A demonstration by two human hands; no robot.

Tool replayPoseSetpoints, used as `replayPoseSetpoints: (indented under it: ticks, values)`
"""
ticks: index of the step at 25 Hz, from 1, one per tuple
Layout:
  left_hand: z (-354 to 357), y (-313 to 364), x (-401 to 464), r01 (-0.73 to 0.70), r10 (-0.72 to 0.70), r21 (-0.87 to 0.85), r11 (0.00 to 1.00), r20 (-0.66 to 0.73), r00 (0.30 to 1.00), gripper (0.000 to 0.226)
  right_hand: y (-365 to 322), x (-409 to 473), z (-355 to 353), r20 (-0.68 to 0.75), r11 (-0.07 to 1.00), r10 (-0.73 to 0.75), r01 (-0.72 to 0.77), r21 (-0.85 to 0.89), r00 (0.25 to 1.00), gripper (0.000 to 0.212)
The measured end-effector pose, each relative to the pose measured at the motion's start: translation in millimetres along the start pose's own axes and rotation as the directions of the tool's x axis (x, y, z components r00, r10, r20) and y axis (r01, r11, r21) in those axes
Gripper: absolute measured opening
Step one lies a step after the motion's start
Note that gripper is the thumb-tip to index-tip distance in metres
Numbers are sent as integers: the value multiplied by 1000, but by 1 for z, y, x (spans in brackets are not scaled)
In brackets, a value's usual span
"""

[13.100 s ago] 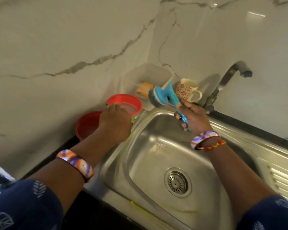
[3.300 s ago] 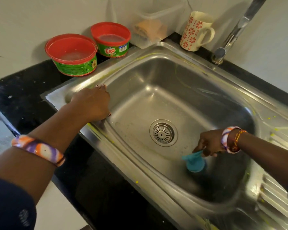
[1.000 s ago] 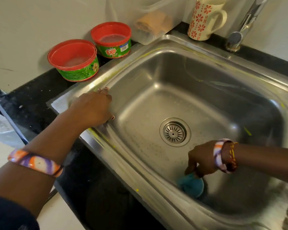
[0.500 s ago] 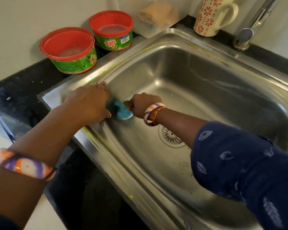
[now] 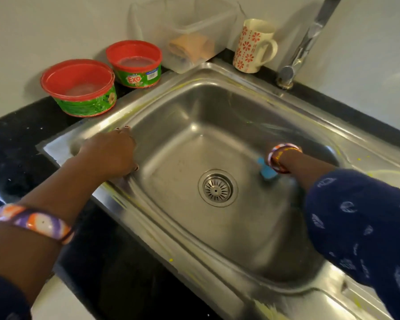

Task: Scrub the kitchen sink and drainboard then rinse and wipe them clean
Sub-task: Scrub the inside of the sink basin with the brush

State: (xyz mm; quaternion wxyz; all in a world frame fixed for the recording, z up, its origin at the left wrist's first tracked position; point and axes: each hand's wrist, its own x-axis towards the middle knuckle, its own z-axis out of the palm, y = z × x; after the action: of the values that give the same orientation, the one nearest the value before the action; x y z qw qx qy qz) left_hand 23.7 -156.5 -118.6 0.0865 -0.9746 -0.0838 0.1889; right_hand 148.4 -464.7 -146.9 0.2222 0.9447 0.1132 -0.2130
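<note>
You are working over the black counter [image 5: 21, 144], where the steel sink [image 5: 229, 93] is filling most of the view and its drainboard [image 5: 379, 155] is running off toward the right edge, flecked with yellow-green soap. Half a second ago your right arm was reaching across to the basin wall by your left hand; now it is sweeping the blue scrub brush [image 5: 267, 170] over the basin floor just right of the drain strainer [image 5: 217, 188], so you are covering the basin wall to wall and the scrubbing is well along, with drainboard, rinse and wipe seemingly remaining. Your left hand [image 5: 111, 153] is keeping its brace on the sink's left rim, fingers [image 5: 123, 130] lying flat and relaxed, gripping nothing. Your right hand is hiding behind its bangled wrist, so I cannot tell how those fingers are sitting, though the brush is evidently moving with it. Two red-rimmed soap tubs [image 5: 79, 88] are standing at the counter's back-left corner.
</note>
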Motion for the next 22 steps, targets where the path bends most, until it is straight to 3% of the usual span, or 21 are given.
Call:
replayPoseSetpoints:
  ticks: [3,6,8,10,11,13,15,18,20,22]
  values:
    - [1,-1,0,-17,17,19,1000,-13,1000,61,29,-38,20,250,998,6,12,-69,968,40]
    - [-1,-4,0,-21,21,0,1000,11,1000,60,15,-61,42,344,981,-177,136,140,922,37]
    - [-2,-5,-1,-45,46,-23,999,17,999,61,-9,-77,58,410,908,-326,163,385,852,40]
    - [-1,-6,-2,-64,64,-40,997,6,998,64,-44,-93,57,465,777,-340,-34,629,817,36]
    - [0,-6,-3,-64,64,-55,996,-2,998,68,-65,-98,51,408,728,-381,-3,686,829,33]
    - [0,-7,-4,-78,78,-62,995,-14,997,72,-108,-94,38,307,556,-332,-77,828,892,31]
    - [-4,-8,-7,-97,96,-42,994,-28,995,69,-153,-74,18,115,441,-319,40,897,941,35]
    - [-15,-5,-15,-114,114,-3,993,-65,991,62,-194,-21,-22,-181,589,-185,257,766,966,36]
    - [-18,-4,-13,-116,119,38,993,-97,988,60,-183,13,-38,-238,673,-32,197,713,971,35]
    - [-16,-2,-10,-128,137,95,987,-100,985,59,-150,44,-37,-197,671,171,33,741,965,36]
